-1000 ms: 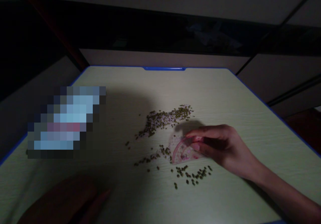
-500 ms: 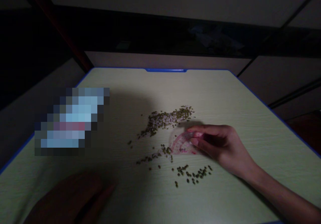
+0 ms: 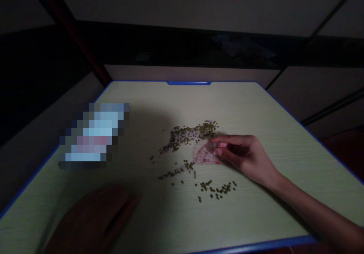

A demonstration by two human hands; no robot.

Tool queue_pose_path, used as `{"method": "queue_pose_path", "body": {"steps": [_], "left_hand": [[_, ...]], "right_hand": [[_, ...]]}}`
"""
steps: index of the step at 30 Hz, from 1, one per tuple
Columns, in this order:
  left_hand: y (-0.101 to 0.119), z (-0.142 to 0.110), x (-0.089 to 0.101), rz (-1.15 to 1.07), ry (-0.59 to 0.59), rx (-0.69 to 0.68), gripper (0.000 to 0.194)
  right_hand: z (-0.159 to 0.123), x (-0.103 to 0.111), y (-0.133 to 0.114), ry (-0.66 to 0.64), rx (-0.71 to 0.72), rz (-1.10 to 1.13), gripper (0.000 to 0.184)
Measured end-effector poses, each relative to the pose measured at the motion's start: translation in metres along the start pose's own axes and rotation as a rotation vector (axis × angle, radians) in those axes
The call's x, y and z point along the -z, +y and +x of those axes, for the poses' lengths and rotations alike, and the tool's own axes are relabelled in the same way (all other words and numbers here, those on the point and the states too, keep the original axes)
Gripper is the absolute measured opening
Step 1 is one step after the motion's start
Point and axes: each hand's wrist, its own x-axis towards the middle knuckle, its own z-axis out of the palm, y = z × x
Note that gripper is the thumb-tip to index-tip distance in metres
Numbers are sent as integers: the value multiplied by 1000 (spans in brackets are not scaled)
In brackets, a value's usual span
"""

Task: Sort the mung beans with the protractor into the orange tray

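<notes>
My right hand (image 3: 241, 155) pinches a clear protractor with pink markings (image 3: 205, 154) between thumb and fingers, low over the table. The protractor's curved edge points left, at the near side of a long pile of small green beans mixed with pale grains (image 3: 187, 134). A smaller strip of beans and grains (image 3: 180, 169) lies just left of it. Nearer to me is a loose group of green beans (image 3: 217, 189). My left hand (image 3: 93, 216), in deep shadow at lower left, rests near the table with its thumb apart and holds nothing visible.
The pale wood-grain table (image 3: 256, 216) has a blue rim with a blue handle (image 3: 189, 83) at the far edge. A pixelated, bright screen-like object (image 3: 96, 132) lies at the left side. Cabinet panels stand behind the table.
The view has shifted slightly, showing the near table edge. My right hand and the protractor have moved slightly away from me, closer to the long pile. The bean groups look much the same.
</notes>
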Motion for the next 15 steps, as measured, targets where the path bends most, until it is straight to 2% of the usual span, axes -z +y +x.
{"method": "queue_pose_path", "body": {"steps": [5, 15], "left_hand": [[5, 21, 14, 57, 99, -23, 59], [7, 25, 18, -17, 89, 34, 57]], "right_hand": [[8, 1, -4, -79, 1, 0, 25], [17, -3, -3, -104, 41, 2, 25]]}}
